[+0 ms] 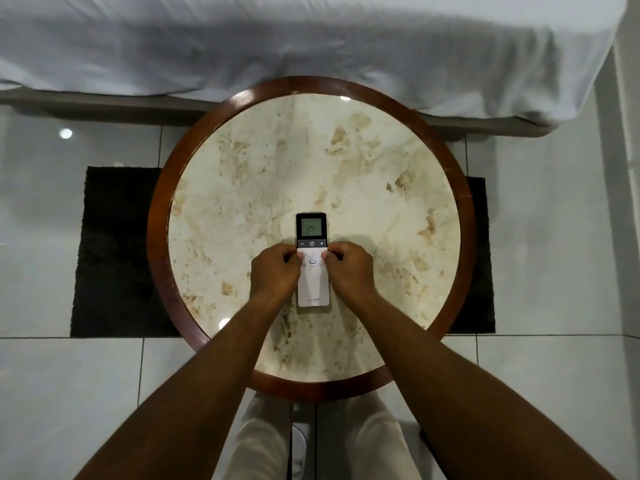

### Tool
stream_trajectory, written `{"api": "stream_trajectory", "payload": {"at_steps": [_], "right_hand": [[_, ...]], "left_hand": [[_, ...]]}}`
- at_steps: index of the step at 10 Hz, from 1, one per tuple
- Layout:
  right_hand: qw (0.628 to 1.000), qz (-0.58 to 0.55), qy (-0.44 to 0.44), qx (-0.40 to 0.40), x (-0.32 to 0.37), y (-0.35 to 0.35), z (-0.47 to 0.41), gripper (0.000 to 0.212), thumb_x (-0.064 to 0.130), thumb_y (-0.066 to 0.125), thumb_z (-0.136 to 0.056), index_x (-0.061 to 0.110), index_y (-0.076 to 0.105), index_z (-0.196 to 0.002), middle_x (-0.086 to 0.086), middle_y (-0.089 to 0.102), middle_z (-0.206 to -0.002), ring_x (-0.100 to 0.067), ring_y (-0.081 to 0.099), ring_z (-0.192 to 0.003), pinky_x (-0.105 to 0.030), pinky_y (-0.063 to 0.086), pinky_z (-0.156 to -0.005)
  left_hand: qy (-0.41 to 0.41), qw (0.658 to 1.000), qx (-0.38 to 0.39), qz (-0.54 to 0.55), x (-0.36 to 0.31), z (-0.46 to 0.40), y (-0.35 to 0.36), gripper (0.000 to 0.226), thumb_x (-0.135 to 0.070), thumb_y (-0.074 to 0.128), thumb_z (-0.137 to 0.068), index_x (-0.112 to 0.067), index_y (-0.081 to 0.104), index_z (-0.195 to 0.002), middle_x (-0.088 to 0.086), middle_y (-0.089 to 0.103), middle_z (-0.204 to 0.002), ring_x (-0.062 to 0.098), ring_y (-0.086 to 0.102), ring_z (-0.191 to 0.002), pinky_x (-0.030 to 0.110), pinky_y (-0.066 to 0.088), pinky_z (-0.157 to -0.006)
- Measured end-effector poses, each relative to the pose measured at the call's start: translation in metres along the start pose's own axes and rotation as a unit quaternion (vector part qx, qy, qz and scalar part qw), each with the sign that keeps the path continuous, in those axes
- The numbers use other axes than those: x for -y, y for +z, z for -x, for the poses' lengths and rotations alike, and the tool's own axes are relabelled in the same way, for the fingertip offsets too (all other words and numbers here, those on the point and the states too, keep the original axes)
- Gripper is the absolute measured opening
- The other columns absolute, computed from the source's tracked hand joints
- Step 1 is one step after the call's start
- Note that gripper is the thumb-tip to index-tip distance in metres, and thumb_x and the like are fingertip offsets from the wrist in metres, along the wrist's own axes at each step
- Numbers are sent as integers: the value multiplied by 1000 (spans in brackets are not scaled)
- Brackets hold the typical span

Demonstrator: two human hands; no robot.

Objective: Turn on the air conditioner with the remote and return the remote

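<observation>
A slim white remote (312,285) with a black top lies flat on the round marble table (346,174), its small screen reading 24. My left hand (275,275) curls against the remote's left edge and my right hand (348,271) against its right edge, fingertips touching the button area. Both hands pinch the remote from the sides while it rests on the tabletop. No air conditioner is in sight.
The table has a dark wooden rim (157,216) and stands on a black rug (114,251) over white floor tiles. A bed with a white sheet (277,39) runs along the far side. My legs in light trousers (256,441) are below the table.
</observation>
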State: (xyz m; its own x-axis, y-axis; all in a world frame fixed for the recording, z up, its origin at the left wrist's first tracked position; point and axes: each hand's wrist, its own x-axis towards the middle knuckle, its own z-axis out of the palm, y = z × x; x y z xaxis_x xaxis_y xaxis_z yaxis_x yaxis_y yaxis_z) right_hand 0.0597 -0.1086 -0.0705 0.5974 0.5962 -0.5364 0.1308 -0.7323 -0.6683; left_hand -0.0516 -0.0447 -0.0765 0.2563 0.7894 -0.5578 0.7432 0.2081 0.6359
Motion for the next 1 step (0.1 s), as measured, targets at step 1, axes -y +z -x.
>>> {"api": "stream_trajectory", "payload": {"at_steps": [1], "right_hand": [[999,38,-18,3,18,-19,7,26,10,61,-92,-2,68,-114,-17,70,-114,-25,65,-99,-22,42,-78]], "left_hand": [[20,992,-7,-122,-9,13,-25,36,-35,54,-92,-10,62,-118,12,67,-118,26,61,-102,37,48,-83]]}}
